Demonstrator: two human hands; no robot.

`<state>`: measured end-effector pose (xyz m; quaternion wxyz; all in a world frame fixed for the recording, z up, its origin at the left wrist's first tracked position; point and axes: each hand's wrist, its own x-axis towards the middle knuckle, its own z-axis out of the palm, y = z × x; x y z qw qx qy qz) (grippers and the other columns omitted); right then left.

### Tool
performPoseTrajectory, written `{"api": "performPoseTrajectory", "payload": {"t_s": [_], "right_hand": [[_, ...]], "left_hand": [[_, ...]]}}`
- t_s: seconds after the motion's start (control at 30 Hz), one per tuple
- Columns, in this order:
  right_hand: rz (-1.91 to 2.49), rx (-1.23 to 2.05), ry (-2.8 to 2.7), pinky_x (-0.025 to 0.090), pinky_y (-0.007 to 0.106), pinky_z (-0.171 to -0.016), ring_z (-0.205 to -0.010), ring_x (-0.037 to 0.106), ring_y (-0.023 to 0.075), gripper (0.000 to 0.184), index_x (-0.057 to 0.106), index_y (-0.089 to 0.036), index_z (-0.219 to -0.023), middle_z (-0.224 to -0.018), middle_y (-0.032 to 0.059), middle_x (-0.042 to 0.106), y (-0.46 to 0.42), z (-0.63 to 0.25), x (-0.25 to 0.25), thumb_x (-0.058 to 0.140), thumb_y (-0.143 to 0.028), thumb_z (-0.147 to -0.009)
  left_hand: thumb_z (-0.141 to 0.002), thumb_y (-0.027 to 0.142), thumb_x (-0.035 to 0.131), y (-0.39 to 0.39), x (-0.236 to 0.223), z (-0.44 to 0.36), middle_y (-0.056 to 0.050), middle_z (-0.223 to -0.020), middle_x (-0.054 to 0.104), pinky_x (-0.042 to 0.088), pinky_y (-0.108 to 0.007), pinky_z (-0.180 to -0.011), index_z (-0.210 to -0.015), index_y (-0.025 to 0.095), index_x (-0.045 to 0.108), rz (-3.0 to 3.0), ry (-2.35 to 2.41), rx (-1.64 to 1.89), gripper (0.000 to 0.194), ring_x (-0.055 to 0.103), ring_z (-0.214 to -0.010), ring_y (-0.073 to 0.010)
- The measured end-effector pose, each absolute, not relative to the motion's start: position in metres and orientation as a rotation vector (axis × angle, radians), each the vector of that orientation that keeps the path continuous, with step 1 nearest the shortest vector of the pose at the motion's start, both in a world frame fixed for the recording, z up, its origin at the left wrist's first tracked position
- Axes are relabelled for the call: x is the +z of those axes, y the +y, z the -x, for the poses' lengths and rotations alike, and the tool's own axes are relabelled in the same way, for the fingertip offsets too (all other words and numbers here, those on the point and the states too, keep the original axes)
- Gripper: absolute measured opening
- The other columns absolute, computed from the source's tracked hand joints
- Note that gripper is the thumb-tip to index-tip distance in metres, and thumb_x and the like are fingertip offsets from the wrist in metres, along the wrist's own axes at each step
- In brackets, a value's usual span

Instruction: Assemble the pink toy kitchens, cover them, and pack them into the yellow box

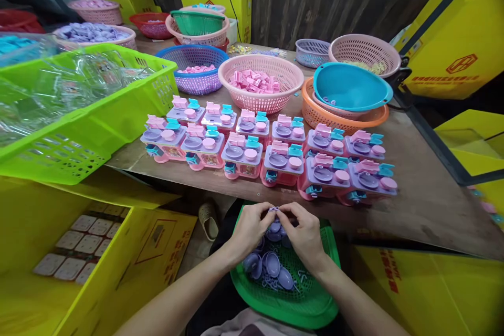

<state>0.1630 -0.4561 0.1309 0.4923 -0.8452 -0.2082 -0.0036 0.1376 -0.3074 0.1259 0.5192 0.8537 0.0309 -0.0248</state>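
Note:
My left hand (249, 229) and my right hand (304, 234) meet above a green basket (311, 304) on my lap. Both are pinched together on a small purple plastic piece (274, 211) held between their fingertips. The basket holds several purple toy bowls (271, 263) and small white hooks. Just beyond my hands, two rows of pink and purple toy sink sets (271, 153) stand on the wooden table (429, 199), near its front edge.
A lime crate (90, 131) of clear plastic packs sits at left. Baskets stand behind the toys: a pink one with pink pieces (260, 83), a purple-blue one (196, 69), a blue bowl in an orange basket (346, 95). Yellow cartons (429, 289) flank me.

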Motion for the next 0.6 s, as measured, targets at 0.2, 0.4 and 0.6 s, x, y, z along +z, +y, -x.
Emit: {"api": "performPoseTrajectory", "payload": {"t_s": [0.2, 0.4, 0.6], "right_hand": [[2.043, -0.001, -0.495, 0.044, 0.022, -0.061, -0.065, 0.056, 0.0114, 0.009, 0.062, -0.02, -0.081, -0.075, -0.0003, 0.062, -0.446, -0.163, 0.138, 0.054, -0.022, -0.084], [2.063, 0.01, -0.513, 0.043, 0.022, -0.06, -0.064, 0.055, 0.0114, 0.01, 0.061, -0.019, -0.079, -0.074, 0.0, 0.061, -0.439, -0.163, 0.143, 0.052, -0.02, -0.084], [2.208, -0.177, -0.701, 0.04, 0.025, -0.062, -0.067, 0.053, 0.0142, 0.017, 0.055, -0.019, -0.074, -0.069, 0.0024, 0.055, -0.432, -0.16, 0.139, 0.044, -0.018, -0.087]], "left_hand": [[-0.085, 0.021, 0.043, -0.306, 0.13, -0.136, 0.001, -0.072, 0.069, 0.038, -0.019, -0.057, -0.102, 0.022, 0.068, -2.087, 0.099, -0.027, 0.029, 0.06, -0.061, -0.0114], [-0.085, 0.02, 0.042, -0.303, 0.133, -0.138, -0.002, -0.072, 0.069, 0.04, -0.02, -0.059, -0.095, 0.019, 0.068, -2.137, 0.084, -0.047, 0.028, 0.061, -0.062, -0.0131], [-0.087, 0.021, 0.041, -0.302, 0.133, -0.136, -0.007, -0.082, 0.069, 0.043, -0.025, -0.067, -0.096, 0.019, 0.064, -2.368, 0.121, -0.096, 0.025, 0.064, -0.074, -0.0184]]}}
